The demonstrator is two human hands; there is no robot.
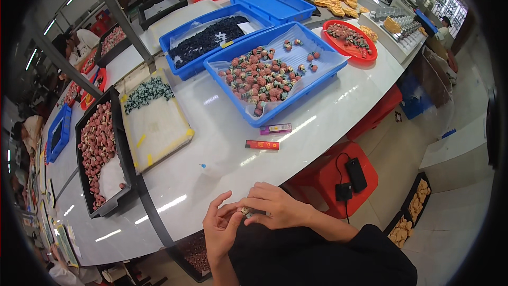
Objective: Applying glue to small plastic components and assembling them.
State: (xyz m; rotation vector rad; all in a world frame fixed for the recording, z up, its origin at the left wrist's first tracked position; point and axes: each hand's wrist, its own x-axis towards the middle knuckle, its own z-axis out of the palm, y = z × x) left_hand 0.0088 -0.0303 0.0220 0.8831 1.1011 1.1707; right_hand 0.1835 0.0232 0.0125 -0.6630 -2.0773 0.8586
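Note:
At the table's near edge, my left hand [221, 229] and my right hand [272, 206] meet with fingertips pinched around one small painted figure part [246, 211]. Cream and grey-green show on it; the fingers cover the rest. Just beyond them lies a small clear bottle [212, 170] with a blue tip. Farther off, a red lighter [262, 145] and a purple lighter [275, 129] rest on the white table [222, 122]. Behind these, a blue tray [321, 86] lined with white sheet holds many small red-and-green figure parts [259, 77].
To the left are a black tray [125, 193] of reddish parts and a pale board [159, 137] bearing grey-green pieces. Another blue tray [182, 74] holds dark pieces. A red plate [365, 59] sits far right. Below the edge, a red stool [312, 182] carries a black power bank [356, 175].

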